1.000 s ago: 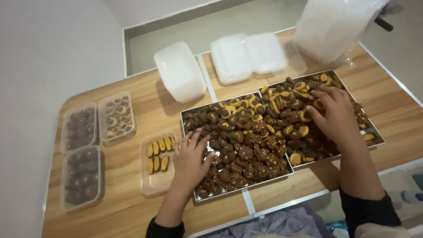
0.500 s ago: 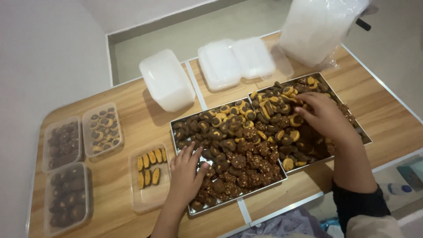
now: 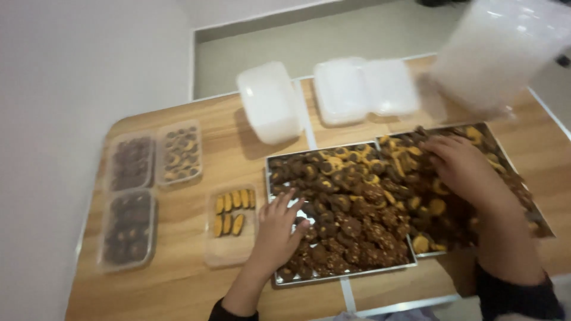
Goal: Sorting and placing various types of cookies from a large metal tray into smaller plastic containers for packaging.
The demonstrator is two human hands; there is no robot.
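Both hands in the cookie trays

The left hand (image 3: 278, 229) lies spread on the near tray (image 3: 275, 178) of cookies (image 3: 351, 223), just right of the half-filled box (image 3: 231, 252); farther right, the right hand (image 3: 461, 169) curls over cookies, its grasp hidden.

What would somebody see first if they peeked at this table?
First, the two metal trays heaped with dark chocolate cookies in the middle of the wooden table, with the left hand and right hand reaching into them. Next, the small clear box of yellow cookies beside the left hand, and white lidded containers stacked behind.
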